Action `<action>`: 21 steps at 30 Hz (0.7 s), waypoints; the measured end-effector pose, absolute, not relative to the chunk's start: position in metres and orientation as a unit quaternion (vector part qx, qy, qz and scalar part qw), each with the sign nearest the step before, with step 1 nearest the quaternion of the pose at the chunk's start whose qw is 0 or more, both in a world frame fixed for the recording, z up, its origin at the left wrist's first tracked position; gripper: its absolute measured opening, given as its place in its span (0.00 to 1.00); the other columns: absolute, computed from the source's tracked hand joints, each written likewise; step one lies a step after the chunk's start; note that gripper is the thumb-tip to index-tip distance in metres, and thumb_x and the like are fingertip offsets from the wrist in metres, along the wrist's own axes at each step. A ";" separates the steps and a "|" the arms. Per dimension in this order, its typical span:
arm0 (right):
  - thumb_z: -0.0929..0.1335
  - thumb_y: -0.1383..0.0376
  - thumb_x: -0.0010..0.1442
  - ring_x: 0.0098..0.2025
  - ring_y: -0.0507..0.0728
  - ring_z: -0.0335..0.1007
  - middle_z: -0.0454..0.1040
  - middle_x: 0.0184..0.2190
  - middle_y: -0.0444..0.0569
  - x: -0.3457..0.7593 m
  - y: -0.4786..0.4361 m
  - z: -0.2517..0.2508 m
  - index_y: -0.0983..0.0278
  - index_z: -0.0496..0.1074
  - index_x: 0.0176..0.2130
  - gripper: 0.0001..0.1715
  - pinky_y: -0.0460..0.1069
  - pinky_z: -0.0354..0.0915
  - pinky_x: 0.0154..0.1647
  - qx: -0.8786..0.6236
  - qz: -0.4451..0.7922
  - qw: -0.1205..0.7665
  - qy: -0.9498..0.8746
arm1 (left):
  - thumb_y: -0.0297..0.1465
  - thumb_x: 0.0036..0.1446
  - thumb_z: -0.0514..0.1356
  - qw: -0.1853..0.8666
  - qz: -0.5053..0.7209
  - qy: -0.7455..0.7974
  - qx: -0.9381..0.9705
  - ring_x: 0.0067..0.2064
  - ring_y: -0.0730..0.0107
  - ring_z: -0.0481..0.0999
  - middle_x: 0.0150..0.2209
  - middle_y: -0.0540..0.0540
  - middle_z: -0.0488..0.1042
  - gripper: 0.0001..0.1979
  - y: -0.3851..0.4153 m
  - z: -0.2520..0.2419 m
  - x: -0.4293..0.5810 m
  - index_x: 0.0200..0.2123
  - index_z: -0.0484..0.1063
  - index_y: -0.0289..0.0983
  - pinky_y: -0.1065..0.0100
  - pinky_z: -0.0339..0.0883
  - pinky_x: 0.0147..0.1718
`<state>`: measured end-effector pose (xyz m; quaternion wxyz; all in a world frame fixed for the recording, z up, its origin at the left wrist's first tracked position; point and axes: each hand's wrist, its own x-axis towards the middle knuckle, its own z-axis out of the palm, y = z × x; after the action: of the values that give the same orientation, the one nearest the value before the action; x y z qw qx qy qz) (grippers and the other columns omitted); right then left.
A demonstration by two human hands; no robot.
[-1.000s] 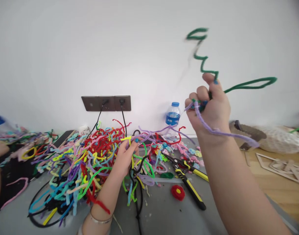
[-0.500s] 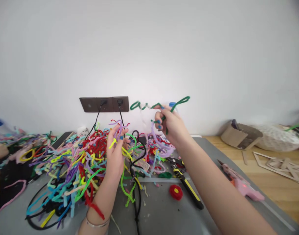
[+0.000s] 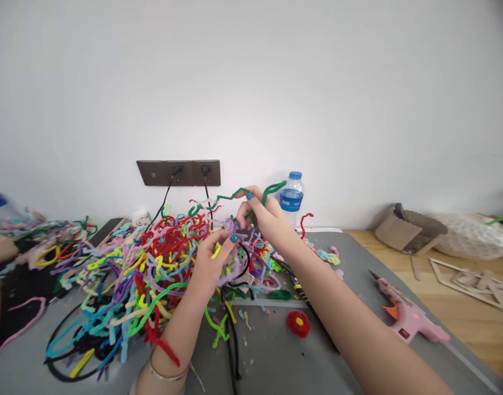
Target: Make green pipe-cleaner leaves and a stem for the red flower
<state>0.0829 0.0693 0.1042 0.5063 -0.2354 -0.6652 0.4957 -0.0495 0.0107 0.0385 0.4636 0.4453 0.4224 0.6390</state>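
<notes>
R hand (image 3: 268,215) nearer L hand (image 3: 211,256), green stem (image 3: 275,187) held (pt. hidden)

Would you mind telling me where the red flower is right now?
In the head view, the red flower lies on the grey table, low and right of centre, left of the pliers.

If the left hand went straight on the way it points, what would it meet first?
Past the purple stem at the left hand, probably the right hand, which sits just up and to the right in the picture; depth is unclear.
</notes>
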 end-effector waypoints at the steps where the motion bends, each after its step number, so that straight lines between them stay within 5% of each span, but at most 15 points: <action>1: 0.61 0.59 0.66 0.17 0.50 0.55 0.63 0.14 0.34 0.083 0.069 0.104 0.61 0.64 0.39 0.08 0.46 0.54 0.21 -0.237 0.484 0.516 -0.666 | 0.48 0.46 0.71 0.463 0.646 0.414 0.445 0.18 0.82 0.55 0.19 0.56 0.62 0.22 0.012 0.038 -0.049 0.26 0.71 0.36 0.75 0.49 0.18; 6: 0.59 0.68 0.67 0.16 0.48 0.44 0.51 0.13 0.32 0.089 0.075 0.107 0.61 0.65 0.35 0.08 0.45 0.47 0.20 -0.263 0.457 0.595 -0.607 | 0.49 0.44 0.72 0.454 0.685 0.382 0.423 0.18 0.83 0.56 0.20 0.56 0.60 0.24 0.015 0.039 -0.049 0.21 0.68 0.36 0.75 0.53 0.17; 12: 0.60 0.73 0.63 0.15 0.48 0.42 0.50 0.13 0.32 0.116 0.087 0.124 0.60 0.64 0.32 0.11 0.42 0.47 0.17 -0.274 0.470 0.713 -0.442 | 0.42 0.42 0.74 0.458 0.743 0.365 0.324 0.16 0.86 0.56 0.21 0.58 0.63 0.22 0.016 0.046 -0.058 0.23 0.67 0.36 0.76 0.53 0.17; 21: 0.60 0.73 0.63 0.16 0.48 0.39 0.49 0.12 0.34 0.137 0.074 0.122 0.62 0.67 0.31 0.12 0.40 0.46 0.15 -0.273 0.557 0.687 -0.378 | 0.34 0.45 0.72 0.458 0.779 0.315 0.290 0.16 0.85 0.57 0.20 0.57 0.63 0.14 0.008 0.072 -0.066 0.25 0.68 0.36 0.77 0.53 0.16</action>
<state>0.1374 0.0738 0.1224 0.6873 -0.2734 -0.3778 0.5569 -0.0656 0.0078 0.0716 0.4583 0.2897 0.3147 0.7791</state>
